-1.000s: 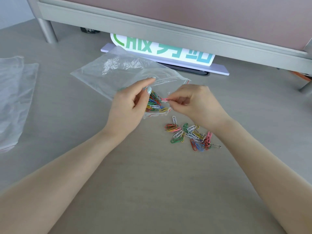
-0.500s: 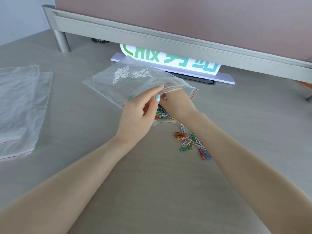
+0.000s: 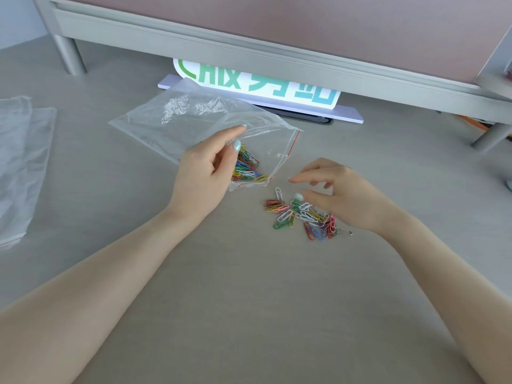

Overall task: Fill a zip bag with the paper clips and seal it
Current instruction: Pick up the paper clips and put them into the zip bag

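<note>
On the pale grey wood-grain table (image 3: 249,286) lies the clear, limp plastic zip bag with a red seal line (image 3: 177,120), its mouth facing the right hand and held apart at the near edge by the left hand (image 3: 206,173), thumb and forefinger pinching the upper film above a heap of coloured clips already inside. The right hand (image 3: 336,194) hovers with fingers loosely spread and nothing in it that I can make out, just above the scattered pile of small coloured wire paper clips (image 3: 302,216) beside the bag's mouth. The clips look light, stiff and slippery and prone to tangling, so they are probably best pinched a few at a time from the pile's edge, while the flimsy film wants holding near the zip strip.
</note>
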Demonstrator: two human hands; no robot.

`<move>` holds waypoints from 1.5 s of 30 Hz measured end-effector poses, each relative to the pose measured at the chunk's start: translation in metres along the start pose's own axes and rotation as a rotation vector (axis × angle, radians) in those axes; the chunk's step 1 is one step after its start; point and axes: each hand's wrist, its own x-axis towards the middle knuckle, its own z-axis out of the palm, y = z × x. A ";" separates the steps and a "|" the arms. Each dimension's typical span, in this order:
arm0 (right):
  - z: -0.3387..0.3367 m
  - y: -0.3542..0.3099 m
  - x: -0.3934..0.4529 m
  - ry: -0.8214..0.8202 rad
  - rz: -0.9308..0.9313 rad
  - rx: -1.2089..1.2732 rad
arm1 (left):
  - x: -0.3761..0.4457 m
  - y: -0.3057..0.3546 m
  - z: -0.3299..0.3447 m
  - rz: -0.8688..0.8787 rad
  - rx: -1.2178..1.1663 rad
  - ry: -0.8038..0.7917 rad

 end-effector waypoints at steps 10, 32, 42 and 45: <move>-0.003 0.014 -0.042 -0.158 0.081 -0.162 | -0.002 -0.001 0.000 0.006 0.008 -0.011; 0.018 0.012 -0.030 0.042 -0.089 -0.107 | -0.003 -0.004 0.001 0.006 0.014 -0.006; 0.022 0.011 -0.025 0.094 -0.165 -0.221 | -0.004 -0.002 -0.001 -0.007 0.019 -0.012; 0.023 0.013 -0.024 0.114 -0.156 -0.202 | -0.004 -0.002 -0.001 -0.010 0.020 -0.018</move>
